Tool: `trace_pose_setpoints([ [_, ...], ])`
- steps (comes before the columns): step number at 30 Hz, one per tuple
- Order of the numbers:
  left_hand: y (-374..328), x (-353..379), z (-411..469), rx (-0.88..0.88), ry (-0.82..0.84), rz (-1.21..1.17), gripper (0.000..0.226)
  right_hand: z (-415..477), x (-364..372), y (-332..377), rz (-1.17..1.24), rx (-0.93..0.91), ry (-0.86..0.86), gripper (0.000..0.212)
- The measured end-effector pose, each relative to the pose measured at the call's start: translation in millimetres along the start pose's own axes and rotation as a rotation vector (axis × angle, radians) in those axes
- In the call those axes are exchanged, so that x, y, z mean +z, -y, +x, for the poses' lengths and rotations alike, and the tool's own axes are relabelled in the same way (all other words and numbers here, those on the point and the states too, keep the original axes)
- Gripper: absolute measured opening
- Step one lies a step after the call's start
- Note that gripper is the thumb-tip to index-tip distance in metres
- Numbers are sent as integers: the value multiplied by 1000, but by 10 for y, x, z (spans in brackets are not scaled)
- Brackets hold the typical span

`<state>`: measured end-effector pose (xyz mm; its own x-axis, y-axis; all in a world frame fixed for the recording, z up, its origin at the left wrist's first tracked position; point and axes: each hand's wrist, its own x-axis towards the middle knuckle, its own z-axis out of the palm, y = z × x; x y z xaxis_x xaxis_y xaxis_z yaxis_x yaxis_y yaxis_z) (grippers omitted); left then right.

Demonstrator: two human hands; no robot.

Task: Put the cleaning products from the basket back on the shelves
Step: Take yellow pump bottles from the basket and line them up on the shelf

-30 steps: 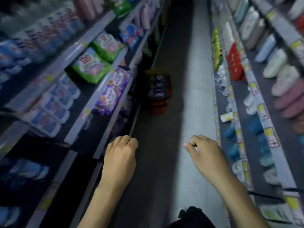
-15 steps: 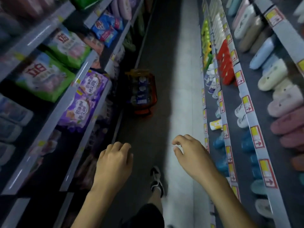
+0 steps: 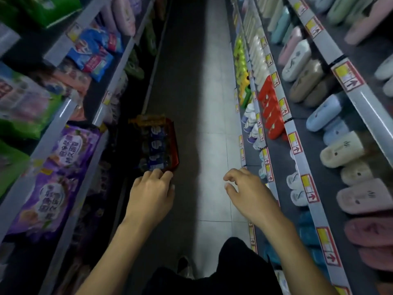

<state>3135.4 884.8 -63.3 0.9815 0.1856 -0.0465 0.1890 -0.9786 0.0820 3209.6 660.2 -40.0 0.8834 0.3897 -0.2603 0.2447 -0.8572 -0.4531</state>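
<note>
On the far left, grey shelf edges (image 3: 63, 116) slant down the frame, carrying green (image 3: 23, 111), blue (image 3: 95, 54) and purple detergent bags (image 3: 57, 177) that overhang the lips; the lowest tiers below them sink into shadow and their stock cannot be made out. Tight against the foot of that shelving, the red basket (image 3: 175, 145) sits on the dark floor strip, holding blue-and-white packs (image 3: 156, 145) whose labels are too dim to read; its near rim is partly covered by the left hand (image 3: 152, 196), which hangs above it with fingers loosely curled, gripping nothing. To the right of the basket the pale tiled aisle (image 3: 212, 103) runs open and unobstructed into the distance. The right hand (image 3: 248, 194) floats over the tiles, fingers half bent and empty, just beside the right shelf rail (image 3: 295, 141) with its yellow price tags. Beyond it, red bottles (image 3: 272, 111) and rows of plush slippers (image 3: 340, 150) fill the tiers, cut off at the frame edge. A dark-clad knee (image 3: 234, 267) and a shoe (image 3: 184, 265) show at the bottom.
</note>
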Motion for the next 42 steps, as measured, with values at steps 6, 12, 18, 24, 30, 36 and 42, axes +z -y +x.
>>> trace_pose_setpoints([
  [6,-166,201,1233,0,87,15,27,1210,-222,-470,42,19,25,20],
  [12,-272,215,2343,-127,154,8,20,2550,-572,-769,68,-65,107,19],
  [18,4,200,2993,-361,222,-95,23,3782,-790,-463,0,-233,255,19],
  [24,568,391,3512,-582,248,-175,35,4926,-578,107,-99,-380,404,20],
  [30,1212,631,4015,-739,213,-302,35,5890,-291,732,-234,-465,544,19],
  [36,1774,1138,4349,-926,226,-589,45,6709,69,1203,-404,-541,694,23],
  [42,2122,2017,4648,-1276,218,-1168,51,7642,1019,1426,-477,-590,856,33],
])
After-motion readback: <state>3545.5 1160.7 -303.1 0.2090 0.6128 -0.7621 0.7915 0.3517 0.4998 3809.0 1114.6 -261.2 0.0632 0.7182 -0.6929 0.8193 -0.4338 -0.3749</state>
